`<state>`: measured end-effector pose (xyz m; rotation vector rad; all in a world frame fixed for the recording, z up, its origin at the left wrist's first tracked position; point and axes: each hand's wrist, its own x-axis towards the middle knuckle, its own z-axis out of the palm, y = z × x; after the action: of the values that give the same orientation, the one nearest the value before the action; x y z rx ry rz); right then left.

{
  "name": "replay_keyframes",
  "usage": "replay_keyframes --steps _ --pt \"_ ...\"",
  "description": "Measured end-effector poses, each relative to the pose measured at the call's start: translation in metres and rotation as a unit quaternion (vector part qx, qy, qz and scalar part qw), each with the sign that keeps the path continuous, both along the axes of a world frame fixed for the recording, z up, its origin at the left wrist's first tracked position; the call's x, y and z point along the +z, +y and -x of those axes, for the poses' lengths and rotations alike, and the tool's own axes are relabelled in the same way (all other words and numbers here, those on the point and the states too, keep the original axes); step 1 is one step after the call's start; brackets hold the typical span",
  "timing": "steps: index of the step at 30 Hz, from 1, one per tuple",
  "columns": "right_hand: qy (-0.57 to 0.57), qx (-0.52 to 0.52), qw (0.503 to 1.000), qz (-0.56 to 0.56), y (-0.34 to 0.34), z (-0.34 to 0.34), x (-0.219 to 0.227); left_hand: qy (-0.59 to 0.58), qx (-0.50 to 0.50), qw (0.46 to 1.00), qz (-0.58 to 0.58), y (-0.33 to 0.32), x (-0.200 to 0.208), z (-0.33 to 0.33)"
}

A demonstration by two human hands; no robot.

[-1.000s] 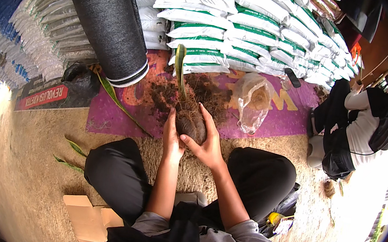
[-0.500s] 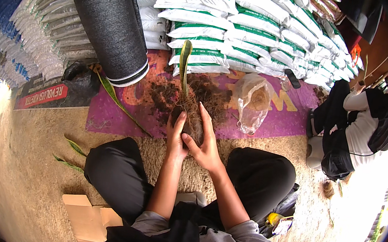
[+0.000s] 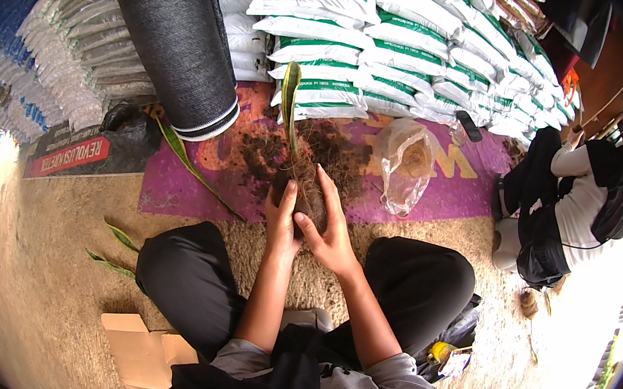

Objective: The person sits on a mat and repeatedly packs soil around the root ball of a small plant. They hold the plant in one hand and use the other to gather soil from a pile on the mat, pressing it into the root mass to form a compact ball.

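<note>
Between my palms is a brown root ball (image 3: 310, 204) with stringy roots and soil, belonging to a snake plant (image 3: 289, 104) whose yellow-edged leaf points away from me. My left hand (image 3: 282, 218) is wrapped round its left side, the thumb uppermost. From the right, my right hand (image 3: 329, 231) clasps it with long fingers stretched along the roots. Loose dark soil (image 3: 343, 156) lies on the purple banner just beyond. A clear plastic bag (image 3: 407, 167) holding something brown stands to the right of the soil, and a loose snake plant leaf (image 3: 192, 165) lies to the left.
Stacked white-and-green sacks (image 3: 328, 50) line the back. A black mesh roll (image 3: 172, 33) leans at far left. Two more leaf tips (image 3: 117, 249) and a flattened cardboard piece (image 3: 139, 355) are by my left knee. At right, another person (image 3: 576, 201) sits low, beside a phone-like black object (image 3: 468, 125).
The snake plant has tilted slightly left, its leaf tip shifting that way. Both hands keep their clasp on the root ball. The person at right has moved their raised hand a little.
</note>
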<state>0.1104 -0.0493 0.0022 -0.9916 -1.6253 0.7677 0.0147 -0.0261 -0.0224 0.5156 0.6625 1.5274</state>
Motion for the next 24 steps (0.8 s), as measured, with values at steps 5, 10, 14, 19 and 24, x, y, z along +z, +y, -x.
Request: replay_keyframes --steps 5,10,14,19,24 --pt "0.005 -0.004 1.0 0.006 -0.002 0.005 0.002 -0.083 -0.016 0.995 0.049 0.0 -0.005 0.0" --pt "-0.014 -0.007 1.0 -0.006 -0.004 0.01 0.005 -0.077 -0.025 0.996 0.036 0.002 -0.012 0.006" --pt "-0.035 -0.012 0.999 -0.002 -0.005 0.01 0.005 -0.076 -0.033 0.996 0.044 0.003 -0.008 0.006" --pt "-0.049 0.0 0.999 -0.002 -0.006 0.004 0.012 -0.154 -0.044 0.986 0.049 0.0 0.002 0.002" --pt "-0.162 -0.047 0.985 -0.029 -0.009 0.008 0.009 -0.042 0.069 0.989 0.127 -0.006 0.011 -0.002"
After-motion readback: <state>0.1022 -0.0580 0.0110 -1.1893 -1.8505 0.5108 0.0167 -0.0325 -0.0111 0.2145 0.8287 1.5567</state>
